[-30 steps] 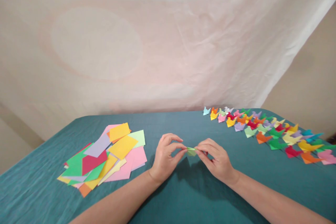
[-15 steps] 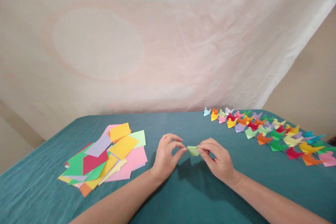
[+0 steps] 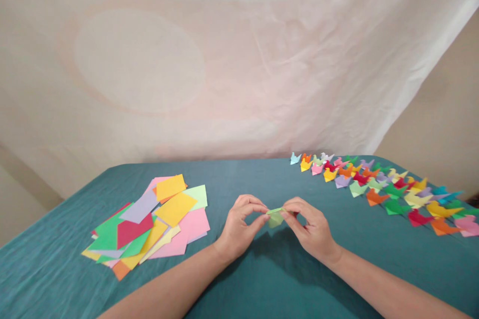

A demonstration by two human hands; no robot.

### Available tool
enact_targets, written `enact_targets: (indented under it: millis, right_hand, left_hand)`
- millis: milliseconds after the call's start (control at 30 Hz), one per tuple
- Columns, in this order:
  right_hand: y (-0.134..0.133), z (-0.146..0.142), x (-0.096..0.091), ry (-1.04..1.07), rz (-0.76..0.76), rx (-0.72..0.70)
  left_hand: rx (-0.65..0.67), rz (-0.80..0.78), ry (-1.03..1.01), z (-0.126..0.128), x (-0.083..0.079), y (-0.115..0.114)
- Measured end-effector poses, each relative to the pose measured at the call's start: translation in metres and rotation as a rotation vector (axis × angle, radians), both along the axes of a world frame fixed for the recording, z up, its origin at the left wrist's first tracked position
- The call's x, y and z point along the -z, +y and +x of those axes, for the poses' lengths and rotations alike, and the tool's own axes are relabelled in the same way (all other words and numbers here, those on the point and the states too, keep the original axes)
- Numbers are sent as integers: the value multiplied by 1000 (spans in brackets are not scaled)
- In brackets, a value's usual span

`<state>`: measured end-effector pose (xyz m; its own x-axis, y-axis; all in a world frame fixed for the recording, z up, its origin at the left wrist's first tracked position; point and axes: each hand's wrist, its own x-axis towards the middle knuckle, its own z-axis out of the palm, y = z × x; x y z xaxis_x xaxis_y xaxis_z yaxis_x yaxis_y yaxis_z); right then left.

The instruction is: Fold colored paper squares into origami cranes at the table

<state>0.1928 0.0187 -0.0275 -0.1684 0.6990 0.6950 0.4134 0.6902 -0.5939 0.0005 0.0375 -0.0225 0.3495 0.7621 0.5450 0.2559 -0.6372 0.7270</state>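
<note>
A small light green folded paper piece [image 3: 276, 217] hangs just above the teal tablecloth [image 3: 277, 279], near the middle. My left hand [image 3: 239, 227] pinches its left end between thumb and fingertips. My right hand [image 3: 310, 227] pinches its right end in the same way. Both hands are raised slightly off the cloth, wrists low and fingers curled in toward each other.
A loose pile of coloured paper squares [image 3: 149, 222] lies on the left of the table. Rows of several finished folded paper birds [image 3: 385, 189] run along the right side toward the far edge. A pale cloth backdrop [image 3: 224, 60] hangs behind the table.
The green paper piece has turned slightly between my fingers and now hangs a bit lower. My left hand's fingers have closed further onto it. Both hands stay in the same spot.
</note>
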Motion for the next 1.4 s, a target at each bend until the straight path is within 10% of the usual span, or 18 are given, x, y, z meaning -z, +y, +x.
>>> enact_targets:
  millis: [1400]
  right_hand:
    - [-6,-5,-3,67,-194,-37]
  left_hand:
    - [40,-67,28,3,-2,-4]
